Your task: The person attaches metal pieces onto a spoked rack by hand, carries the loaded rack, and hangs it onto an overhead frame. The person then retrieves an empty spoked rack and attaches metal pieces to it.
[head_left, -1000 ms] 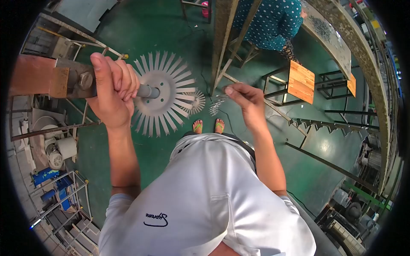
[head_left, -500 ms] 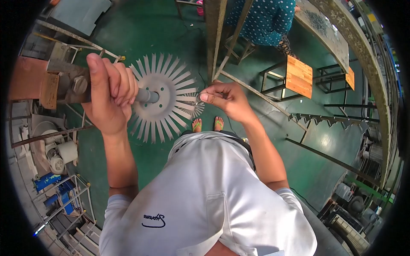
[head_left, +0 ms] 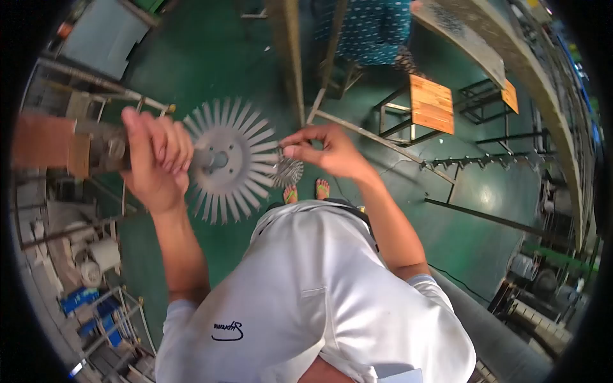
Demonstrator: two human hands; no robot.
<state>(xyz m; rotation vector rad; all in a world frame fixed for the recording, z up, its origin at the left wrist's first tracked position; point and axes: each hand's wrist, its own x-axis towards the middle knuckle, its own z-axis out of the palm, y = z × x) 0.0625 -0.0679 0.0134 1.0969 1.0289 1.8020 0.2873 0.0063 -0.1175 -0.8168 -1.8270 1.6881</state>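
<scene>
In the head view, the toothed wheel point(head_left: 239, 167) sits at 10 o'clock from the feet point(head_left: 322, 188). The left hand point(head_left: 154, 157), at the wheel's 9 o'clock, is curled around its rod point(head_left: 202, 158); a firm, even hold there should steady the wheel. The right hand point(head_left: 330, 152) has thumb and finger nearly meeting by the 3 o'clock teeth point(head_left: 262, 157); blur hides whether they pinch anything. A light, precise touch seems best.

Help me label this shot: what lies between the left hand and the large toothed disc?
In the head view, a short length of grey shaft shows between the left hand and the large toothed disc.
</scene>
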